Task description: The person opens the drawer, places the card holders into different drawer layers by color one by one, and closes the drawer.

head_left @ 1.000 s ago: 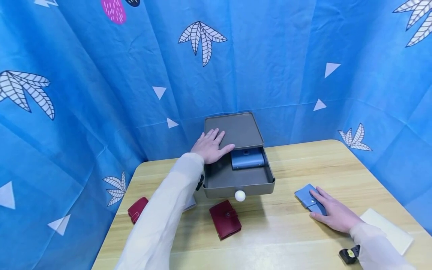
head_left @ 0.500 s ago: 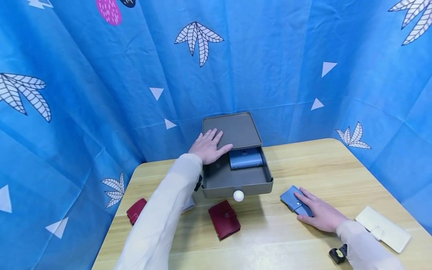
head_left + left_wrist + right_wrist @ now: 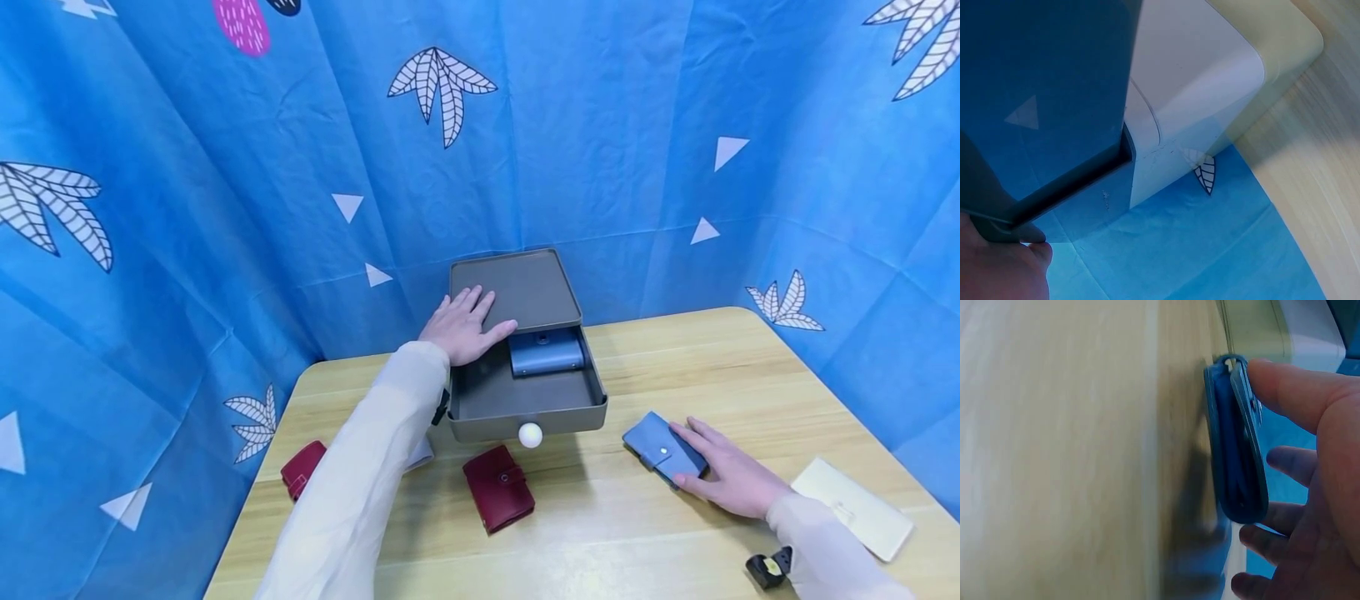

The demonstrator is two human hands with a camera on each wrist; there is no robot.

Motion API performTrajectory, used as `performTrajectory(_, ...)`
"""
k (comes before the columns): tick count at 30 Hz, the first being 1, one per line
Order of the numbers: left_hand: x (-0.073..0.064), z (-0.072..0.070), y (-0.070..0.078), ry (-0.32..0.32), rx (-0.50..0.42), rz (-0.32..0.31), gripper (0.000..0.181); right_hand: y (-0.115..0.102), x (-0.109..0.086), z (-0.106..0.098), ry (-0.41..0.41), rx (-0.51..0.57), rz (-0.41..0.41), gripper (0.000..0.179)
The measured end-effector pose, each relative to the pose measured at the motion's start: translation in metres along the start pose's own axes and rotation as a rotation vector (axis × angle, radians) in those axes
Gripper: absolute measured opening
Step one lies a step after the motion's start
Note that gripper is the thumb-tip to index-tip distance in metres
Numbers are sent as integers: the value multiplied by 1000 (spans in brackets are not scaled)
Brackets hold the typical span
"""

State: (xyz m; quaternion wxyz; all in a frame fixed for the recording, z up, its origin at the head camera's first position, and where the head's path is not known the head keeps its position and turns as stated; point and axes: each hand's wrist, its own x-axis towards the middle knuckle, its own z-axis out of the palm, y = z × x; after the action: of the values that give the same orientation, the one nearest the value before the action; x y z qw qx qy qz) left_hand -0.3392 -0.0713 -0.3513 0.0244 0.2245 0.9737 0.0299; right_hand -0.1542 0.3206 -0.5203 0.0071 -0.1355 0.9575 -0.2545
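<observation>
In the head view my left hand (image 3: 461, 327) lies with spread fingers on the left edge of the grey top (image 3: 525, 287) of a small drawer box. The drawer (image 3: 487, 400) under it is pulled out, with a round white knob (image 3: 530, 435) on its front. Inside, at the back right, is a blue snap wallet (image 3: 547, 358). My right hand (image 3: 738, 475) is at the right edge of another blue snap wallet (image 3: 663, 450) lying on the table. The right wrist view shows the thumb (image 3: 1291, 390) against this wallet's edge, the fingers loosely bent beyond it.
A dark red snap wallet (image 3: 498, 490) lies in front of the drawer. Further left is another red wallet (image 3: 303, 469), partly behind the left sleeve, beside a pale item (image 3: 420, 452). A cream wallet (image 3: 855, 508) lies near the right sleeve. A blue curtain (image 3: 600, 150) surrounds the table.
The blue wallet on the table shifted left with my right hand at first. Since then the hand has drawn back slightly right, uncovering more of the wallet. The left hand stays on the box top.
</observation>
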Motion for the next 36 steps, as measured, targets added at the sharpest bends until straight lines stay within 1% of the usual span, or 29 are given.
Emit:
performTrajectory(5, 2, 1, -1, -5, 5, -5, 93, 5, -1, 1, 9, -22, 0, 82)
performTrajectory(9, 2, 1, -1, -5, 3, -2, 93, 5, 0, 4, 8, -10, -10, 81)
performTrajectory(17, 1, 0, -1, -5, 0, -5, 94, 1, 4, 7, 27, -24, -65, 74)
performTrajectory(23, 0, 0, 1, 1, -6, -2, 92, -2, 9, 6, 44, -41, -58, 76)
performTrajectory(29, 0, 0, 0, 0, -6, -2, 93, -8, 12, 8, 73, -17, -74, 81)
performTrajectory(36, 1, 1, 0, -5, 2, -4, 93, -8, 11, 7, 57, 11, -76, 81)
